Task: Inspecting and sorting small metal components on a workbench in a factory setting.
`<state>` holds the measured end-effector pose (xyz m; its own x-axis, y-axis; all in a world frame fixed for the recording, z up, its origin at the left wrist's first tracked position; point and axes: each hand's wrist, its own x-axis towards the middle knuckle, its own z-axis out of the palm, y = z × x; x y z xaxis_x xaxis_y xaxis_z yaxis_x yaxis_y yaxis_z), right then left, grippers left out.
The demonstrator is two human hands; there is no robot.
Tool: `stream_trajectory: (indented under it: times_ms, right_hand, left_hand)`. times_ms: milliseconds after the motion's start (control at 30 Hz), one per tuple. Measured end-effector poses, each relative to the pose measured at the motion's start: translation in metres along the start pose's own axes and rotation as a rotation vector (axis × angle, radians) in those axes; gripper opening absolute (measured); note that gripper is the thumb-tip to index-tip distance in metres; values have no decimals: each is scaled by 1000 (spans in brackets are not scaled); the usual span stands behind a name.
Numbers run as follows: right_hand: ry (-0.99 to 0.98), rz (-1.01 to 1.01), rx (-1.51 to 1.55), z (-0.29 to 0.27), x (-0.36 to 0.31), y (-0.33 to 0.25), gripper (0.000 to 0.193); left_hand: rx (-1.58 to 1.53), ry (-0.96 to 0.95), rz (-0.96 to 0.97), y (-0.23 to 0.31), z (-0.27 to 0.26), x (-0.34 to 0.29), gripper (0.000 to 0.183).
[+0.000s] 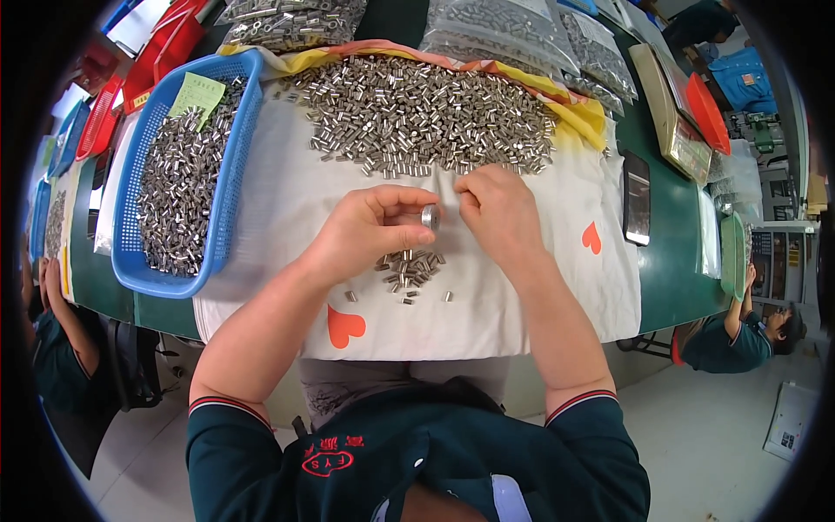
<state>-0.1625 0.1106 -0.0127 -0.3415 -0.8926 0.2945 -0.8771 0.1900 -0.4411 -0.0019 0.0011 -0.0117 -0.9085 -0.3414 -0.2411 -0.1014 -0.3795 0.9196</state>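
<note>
Between the thumb and fingers of my left hand [370, 224] is a short round metal piece [430, 217], like a thick ring or disc, standing on edge. My right hand [500, 204] is closed just to its right, fingertips pinched; whatever they hold is hidden. Beyond both hands spreads a large heap of small shiny metal cylinders [426, 113], its near edge close to my right fingers. A smaller pile of the same cylinders [412, 271] lies below my left hand, with a few loose ones around it. Everything rests on a white cloth [278, 209] with orange hearts.
At the left, a blue plastic basket [248, 157] holds many cylinders and a green paper slip [197, 94]. Clear bags of metal parts [496, 35] stand behind a yellow cloth edge [578, 117]. A phone [637, 198] lies at right. Other people sit at both sides.
</note>
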Motion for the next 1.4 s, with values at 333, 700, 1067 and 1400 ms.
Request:
stream_trajectory:
  times_ms: [333, 700, 1067, 1400]
  right_hand:
    - [-220, 201, 769, -18, -7, -21, 9]
    - [-156, 106, 583, -25, -8, -31, 8]
    - [-190, 334, 648, -40, 0, 9, 11]
    - [-218, -18, -105, -17, 21, 7, 7]
  left_hand:
    - [53, -14, -5, 2, -3, 0, 36]
    - [192, 48, 4, 3, -1, -1, 35]
    - [543, -222, 47, 14, 4, -9, 35]
    - [109, -46, -3, 4, -4, -1, 33]
